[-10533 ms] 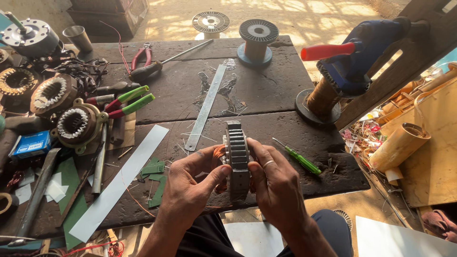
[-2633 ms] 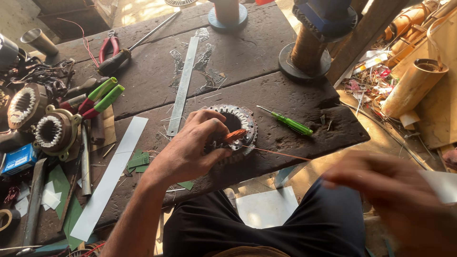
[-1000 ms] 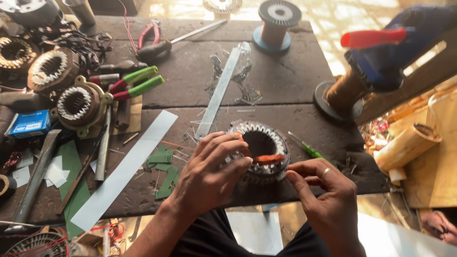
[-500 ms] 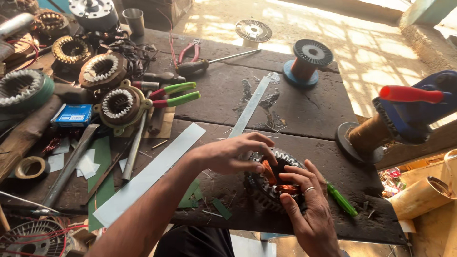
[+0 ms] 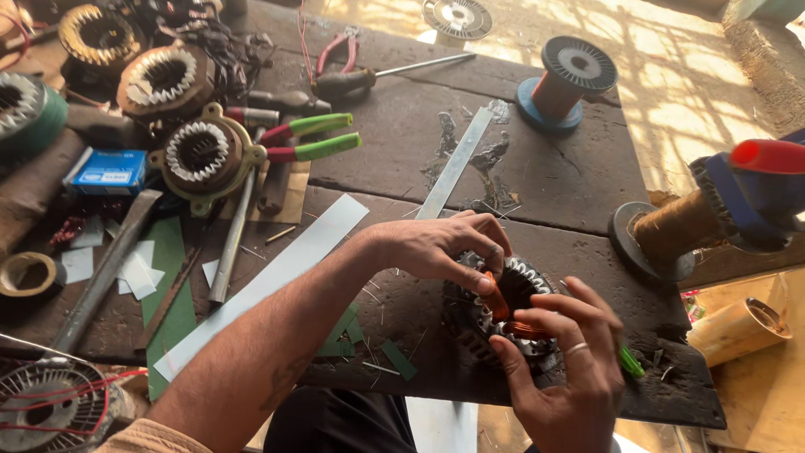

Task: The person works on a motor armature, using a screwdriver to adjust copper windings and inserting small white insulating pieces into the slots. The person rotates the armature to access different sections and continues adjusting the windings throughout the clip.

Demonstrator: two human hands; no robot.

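Head view: stator core (image 5: 495, 306) lies flat on the dark wooden table (image 5: 553, 176), bore facing up, so its axis runs vertical and its toothed ring is open to both hands from above. Take the stator as landmark. Left hand (image 5: 440, 247) comes in from the stator's left-far side, palm down, fingers curled over the rim; thumb and forefinger pressed together, pinching an orange coil of copper wire (image 5: 495, 298) at the bore's left edge. Right hand (image 5: 558, 369) sits on the near-right side of the stator, w/ a ring on one finger, fingertips closed on the near end of the same coil by the rim. Coil's long axis runs approx. from the left grip down toward the right grip, i.e. across the near half of the bore. Both hands touch the core; left grip is nearer the bore centre, right grip nearer the outer rim.

Just right of the stator, partly under the right hand, a green screwdriver (image 5: 631, 362). Far beyond it, a spool of copper wire (image 5: 563, 80). Left of it, a long white paper strip (image 5: 277, 281); further left, green-handled pliers (image 5: 314, 138) and another wound stator (image 5: 201, 155).
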